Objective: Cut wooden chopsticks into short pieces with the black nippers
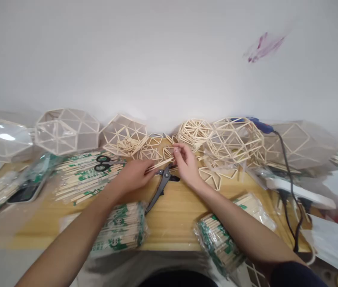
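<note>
A few thin wooden sticks (pixel 163 163) lie slanted in my left hand (pixel 137 173), whose fingers are closed round their near ends. My right hand (pixel 186 162) is at their far ends, thumb and fingers drawn together; what it pinches is too small to make out. Just below both hands, grey-and-black cutting pliers (pixel 162 185) rest on the wooden table (pixel 171 227). Behind the fingers are small frames of glued sticks (pixel 153 151) and a heap of cut sticks (pixel 131 144). Flat stick triangles (pixel 213 177) lie right of my right hand.
Covered polyhedron frames (pixel 67 131) line the wall, with bare stick frames (pixel 234 139) on the right. Black scissors (pixel 102 163) lie on wrapped chopsticks (pixel 79 179). Bagged chopsticks (pixel 123 227) sit at the front. A blue glue gun (pixel 261 125), power strip (pixel 303 194) and phone (pixel 26 192) are around.
</note>
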The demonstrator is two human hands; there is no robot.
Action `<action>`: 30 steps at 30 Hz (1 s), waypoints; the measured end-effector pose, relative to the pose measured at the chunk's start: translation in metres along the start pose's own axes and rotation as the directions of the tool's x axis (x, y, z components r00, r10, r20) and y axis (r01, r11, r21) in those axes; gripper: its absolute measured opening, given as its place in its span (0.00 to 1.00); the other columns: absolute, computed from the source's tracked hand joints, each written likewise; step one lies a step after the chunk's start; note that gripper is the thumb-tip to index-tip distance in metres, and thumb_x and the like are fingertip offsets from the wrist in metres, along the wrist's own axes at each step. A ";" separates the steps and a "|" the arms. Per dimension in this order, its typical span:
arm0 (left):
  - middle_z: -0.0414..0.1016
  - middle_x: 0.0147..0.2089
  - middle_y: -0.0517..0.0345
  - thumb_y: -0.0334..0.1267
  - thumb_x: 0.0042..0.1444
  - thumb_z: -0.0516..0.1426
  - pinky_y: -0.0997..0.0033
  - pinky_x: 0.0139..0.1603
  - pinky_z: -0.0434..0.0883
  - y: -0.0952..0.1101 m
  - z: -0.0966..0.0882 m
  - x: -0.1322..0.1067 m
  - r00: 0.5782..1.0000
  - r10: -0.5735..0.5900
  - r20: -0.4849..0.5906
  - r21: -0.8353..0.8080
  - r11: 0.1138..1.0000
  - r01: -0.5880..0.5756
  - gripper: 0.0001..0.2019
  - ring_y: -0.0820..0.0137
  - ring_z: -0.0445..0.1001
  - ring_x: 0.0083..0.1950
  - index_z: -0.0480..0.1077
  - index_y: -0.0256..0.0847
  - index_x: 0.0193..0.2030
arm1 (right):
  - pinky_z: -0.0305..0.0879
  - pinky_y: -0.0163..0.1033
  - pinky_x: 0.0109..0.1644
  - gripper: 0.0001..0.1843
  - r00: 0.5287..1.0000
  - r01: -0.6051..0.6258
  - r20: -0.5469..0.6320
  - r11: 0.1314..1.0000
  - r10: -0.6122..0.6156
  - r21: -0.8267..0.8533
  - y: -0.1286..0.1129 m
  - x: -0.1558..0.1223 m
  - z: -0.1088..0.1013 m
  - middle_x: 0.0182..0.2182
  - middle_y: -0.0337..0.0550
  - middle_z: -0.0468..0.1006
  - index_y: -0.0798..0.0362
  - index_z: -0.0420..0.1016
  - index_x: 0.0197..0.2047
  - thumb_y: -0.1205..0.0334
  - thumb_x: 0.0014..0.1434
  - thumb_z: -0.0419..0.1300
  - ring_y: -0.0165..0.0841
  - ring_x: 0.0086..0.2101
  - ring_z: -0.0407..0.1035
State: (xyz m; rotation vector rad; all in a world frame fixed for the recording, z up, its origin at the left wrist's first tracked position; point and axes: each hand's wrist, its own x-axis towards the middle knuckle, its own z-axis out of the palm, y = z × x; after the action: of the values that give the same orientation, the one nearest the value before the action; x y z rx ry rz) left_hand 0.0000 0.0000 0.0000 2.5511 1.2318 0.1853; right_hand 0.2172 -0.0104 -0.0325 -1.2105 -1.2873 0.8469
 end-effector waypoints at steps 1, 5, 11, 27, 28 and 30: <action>0.79 0.34 0.54 0.46 0.71 0.51 0.69 0.36 0.63 0.000 -0.001 -0.001 0.999 0.016 0.032 -0.013 1.000 -0.016 0.16 0.64 0.75 0.34 0.70 0.42 0.35 | 0.70 0.39 0.37 0.15 1.000 0.018 0.002 0.998 -0.018 -0.063 -0.001 0.000 -0.002 0.34 0.42 0.79 0.50 0.76 0.48 0.48 0.70 0.57 0.34 0.33 0.73; 0.78 0.33 0.55 0.46 0.68 0.55 0.69 0.35 0.60 0.001 -0.003 -0.002 0.992 0.058 0.110 -0.040 0.998 -0.054 0.15 0.65 0.73 0.34 0.71 0.42 0.32 | 0.72 0.40 0.41 0.13 0.997 0.080 0.022 0.966 -0.077 -0.245 -0.006 0.004 -0.008 0.38 0.45 0.84 0.51 0.79 0.43 0.55 0.71 0.56 0.36 0.37 0.77; 0.79 0.36 0.55 0.52 0.68 0.57 0.69 0.36 0.61 0.005 -0.005 -0.005 0.993 0.100 0.057 -0.067 0.993 -0.096 0.17 0.66 0.74 0.35 0.75 0.41 0.36 | 0.74 0.41 0.46 0.10 0.986 0.149 0.131 0.906 -0.105 -0.396 -0.001 0.008 -0.012 0.44 0.46 0.86 0.52 0.82 0.44 0.65 0.67 0.58 0.37 0.41 0.79; 0.77 0.31 0.55 0.47 0.72 0.49 0.68 0.36 0.64 -0.008 -0.023 -0.008 0.850 -0.078 -0.521 0.061 0.990 0.129 0.19 0.67 0.74 0.32 0.73 0.42 0.33 | 0.69 0.45 0.52 0.09 0.911 0.312 0.398 0.813 -0.109 -0.491 0.008 -0.001 -0.002 0.39 0.48 0.84 0.52 0.80 0.40 0.73 0.64 0.60 0.40 0.43 0.75; 0.77 0.31 0.56 0.47 0.71 0.50 0.68 0.36 0.65 -0.008 -0.034 -0.010 0.813 -0.117 -0.570 0.046 0.984 0.174 0.18 0.67 0.74 0.32 0.73 0.42 0.35 | 0.69 0.45 0.52 0.09 0.905 0.321 0.411 0.809 -0.109 -0.492 0.008 -0.002 -0.002 0.39 0.48 0.83 0.52 0.80 0.40 0.73 0.65 0.60 0.40 0.43 0.75; 0.78 0.34 0.57 0.47 0.69 0.52 0.68 0.38 0.68 -0.011 -0.060 -0.018 0.706 -0.222 -0.673 -0.022 0.960 0.280 0.14 0.68 0.74 0.33 0.74 0.42 0.40 | 0.69 0.45 0.52 0.08 0.898 0.332 0.425 0.805 -0.111 -0.492 0.009 -0.002 -0.001 0.39 0.49 0.83 0.53 0.80 0.40 0.73 0.65 0.60 0.40 0.43 0.75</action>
State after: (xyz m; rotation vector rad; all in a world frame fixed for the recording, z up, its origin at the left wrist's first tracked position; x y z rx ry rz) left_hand -0.0333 0.0052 0.0532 2.4030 1.8508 1.0977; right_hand 0.2197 -0.0109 -0.0412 -1.3334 -2.0591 0.5513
